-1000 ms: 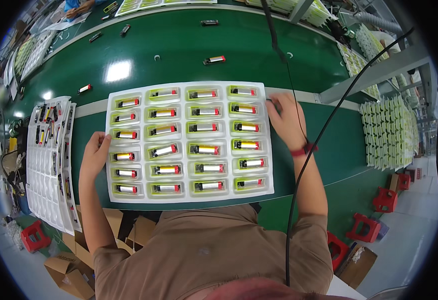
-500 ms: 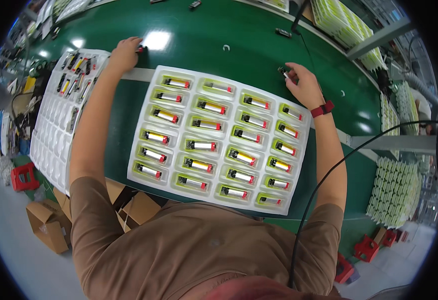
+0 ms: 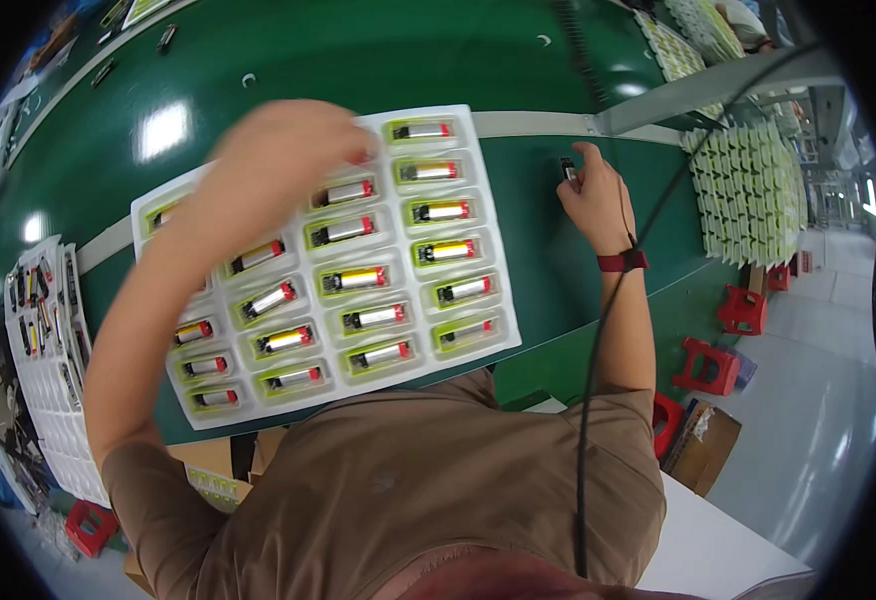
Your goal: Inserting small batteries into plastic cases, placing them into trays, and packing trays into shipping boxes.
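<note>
A white tray point(image 3: 506, 290) with several yellow-green pockets lies in front of me. In its pockets sit small cylindrical battery cells point(image 3: 374, 318), silver or yellow, with red and black ends. My left hand point(image 3: 293, 150) is over the tray's far part, smeared by motion. Something red shows at its fingertips; whether it is held or lies in a pocket I cannot tell. To the right of the tray, above the green table, my right hand point(image 3: 596, 205) is closed. Between its thumb and fingers is a small battery cell point(image 3: 567, 170) with its black end pointing away from me.
At the left, another white tray point(image 3: 53, 400) holds loose cells at its far end. Stacked green-and-white trays point(image 3: 743, 195) stand at the right. A black cable point(image 3: 598, 400) hangs across the view. Red stools point(image 3: 708, 367) and a cardboard box point(image 3: 703, 445) are on the floor.
The view has turned to the right. My left hand has moved from the table beyond the tray's left corner to over the tray. My right hand is nearer me, still holding its cell.
</note>
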`<action>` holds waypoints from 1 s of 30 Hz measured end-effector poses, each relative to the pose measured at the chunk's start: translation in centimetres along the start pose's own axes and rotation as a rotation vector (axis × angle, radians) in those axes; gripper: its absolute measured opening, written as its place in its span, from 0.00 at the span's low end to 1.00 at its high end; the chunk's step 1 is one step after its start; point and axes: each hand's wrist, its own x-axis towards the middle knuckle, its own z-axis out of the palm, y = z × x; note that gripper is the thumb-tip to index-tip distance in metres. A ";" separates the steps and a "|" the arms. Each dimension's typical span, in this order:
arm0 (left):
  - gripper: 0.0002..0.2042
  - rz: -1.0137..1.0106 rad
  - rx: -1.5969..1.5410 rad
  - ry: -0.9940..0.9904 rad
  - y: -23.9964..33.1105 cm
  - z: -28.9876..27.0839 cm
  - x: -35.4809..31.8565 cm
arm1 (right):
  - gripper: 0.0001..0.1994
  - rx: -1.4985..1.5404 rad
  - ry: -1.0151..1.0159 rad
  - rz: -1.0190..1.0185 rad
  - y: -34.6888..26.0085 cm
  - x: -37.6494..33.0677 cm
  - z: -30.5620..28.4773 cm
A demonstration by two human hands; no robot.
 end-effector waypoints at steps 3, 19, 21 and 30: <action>0.11 0.322 -0.116 -0.011 4.7 5.9 8.5 | 0.24 -0.027 0.018 0.088 1.8 0.1 0.4; 0.18 -0.132 -0.330 0.065 -4.0 9.0 10.0 | 0.25 0.308 0.184 -0.731 -8.6 29.4 11.1; 0.18 -0.503 -0.079 0.326 -11.9 7.1 7.8 | 0.26 0.286 0.344 -0.768 -9.1 34.5 15.1; 0.31 -1.109 0.377 0.056 -39.1 4.8 -4.8 | 0.12 -0.069 -0.136 -0.396 -13.8 33.6 10.4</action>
